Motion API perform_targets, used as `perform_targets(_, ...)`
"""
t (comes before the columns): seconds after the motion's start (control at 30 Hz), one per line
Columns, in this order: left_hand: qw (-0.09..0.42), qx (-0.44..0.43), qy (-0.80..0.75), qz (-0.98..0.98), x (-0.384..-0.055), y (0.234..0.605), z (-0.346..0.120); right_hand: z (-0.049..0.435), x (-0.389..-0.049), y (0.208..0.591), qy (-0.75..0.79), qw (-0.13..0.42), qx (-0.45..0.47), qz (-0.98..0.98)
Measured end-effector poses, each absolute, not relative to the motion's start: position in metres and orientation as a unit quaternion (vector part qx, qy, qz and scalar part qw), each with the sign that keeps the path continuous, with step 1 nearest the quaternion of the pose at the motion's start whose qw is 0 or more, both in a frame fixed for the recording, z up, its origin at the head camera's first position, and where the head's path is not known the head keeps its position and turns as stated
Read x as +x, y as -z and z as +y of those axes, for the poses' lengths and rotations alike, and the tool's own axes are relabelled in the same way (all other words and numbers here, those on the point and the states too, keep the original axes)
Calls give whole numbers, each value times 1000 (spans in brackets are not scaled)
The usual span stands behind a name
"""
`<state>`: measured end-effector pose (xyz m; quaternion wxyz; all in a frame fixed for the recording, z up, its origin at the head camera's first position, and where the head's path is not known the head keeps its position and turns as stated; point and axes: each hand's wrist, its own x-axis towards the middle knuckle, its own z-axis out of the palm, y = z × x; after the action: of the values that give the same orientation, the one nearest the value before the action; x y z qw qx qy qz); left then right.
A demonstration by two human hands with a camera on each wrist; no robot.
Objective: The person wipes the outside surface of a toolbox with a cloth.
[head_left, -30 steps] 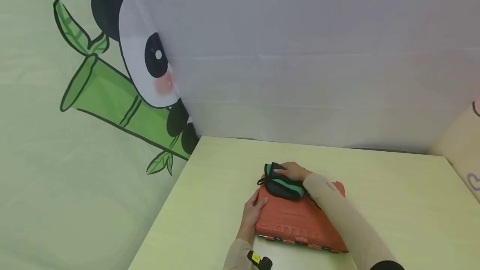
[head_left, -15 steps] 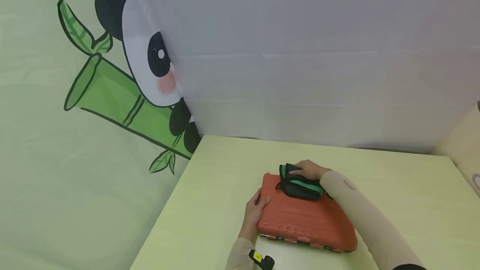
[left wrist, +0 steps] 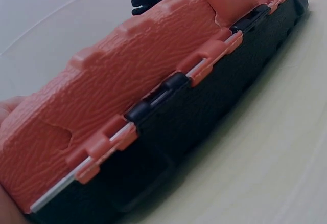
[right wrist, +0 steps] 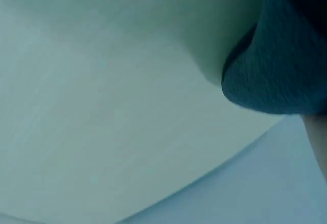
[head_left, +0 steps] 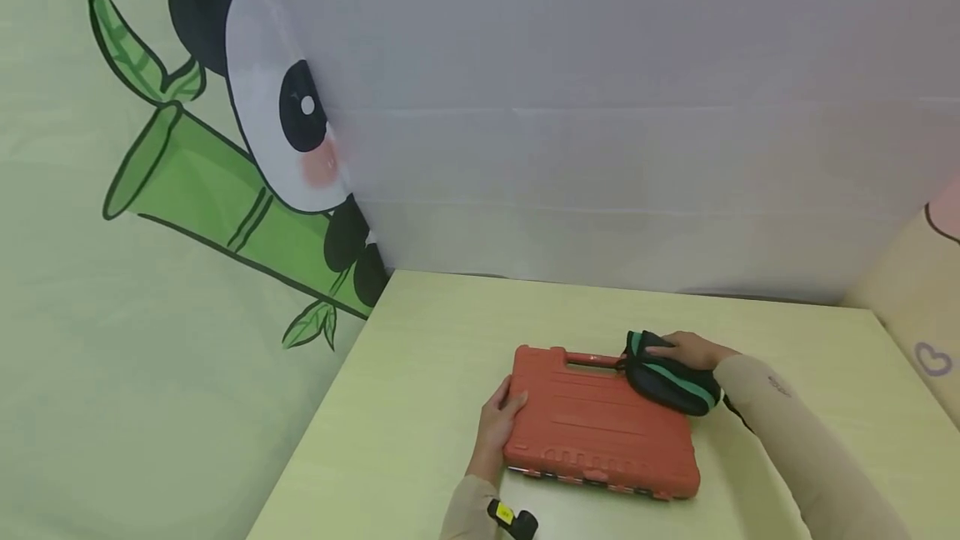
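Black-and-green pouch (head_left: 667, 383), slanting toward near right, sits in the right hand's (head_left: 696, 350) grip over the red carry case's (head_left: 588, 427) far-right corner, contact unclear; the left hand (head_left: 498, 421) clasps the case's left edge.

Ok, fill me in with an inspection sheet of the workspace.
Surface: pale yellow table, under the red case.
Job's things: case closed, handle at its far side; black-and-green pouch overlaps its far right corner in the head view, contact unclear.
Clutter: nothing seen.
Grippers: left hand holds the case's left edge; right hand grips the pouch from above.
Cables: none certain; a thin dark strip by the right sleeve is unidentifiable.
Surroundings: pale backdrop behind; green backdrop at left with a panda-and-bamboo print.
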<state>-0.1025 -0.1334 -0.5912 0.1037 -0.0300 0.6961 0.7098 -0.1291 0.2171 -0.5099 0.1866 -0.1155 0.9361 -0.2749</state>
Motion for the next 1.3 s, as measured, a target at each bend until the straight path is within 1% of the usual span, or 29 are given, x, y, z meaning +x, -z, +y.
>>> perform_targets(0.13,100,-31,-706,701,-105,591,-135,206,-133,516,316,178,-114,925)
perform_targets(0.43,99,-22,-699,708,-103,590,-135,166,-150,518,316,154,-116,929)
perform_targets(0.63,108,-14,-705,701,-93,568,-136,118,-165,519,317,131,-125,931)
perform_targets(0.7,104,-15,-702,704,-87,558,-135,98,-169,517,320,118,-123,932)
perform_targets(0.8,97,-11,-696,711,-83,548,-134,68,-174,515,309,90,-146,935)
perform_targets(0.93,88,6,-692,716,-87,552,-133,44,-176,514,286,54,-162,943)
perform_targets(1.07,76,5,-689,721,-99,572,-133,43,-176,514,268,46,-172,947)
perform_targets(1.2,79,-10,-684,725,-106,590,-135,55,-175,516,264,57,-206,941)
perform_targets(1.3,87,-19,-696,713,-105,589,-137,71,-174,517,266,65,-221,936)
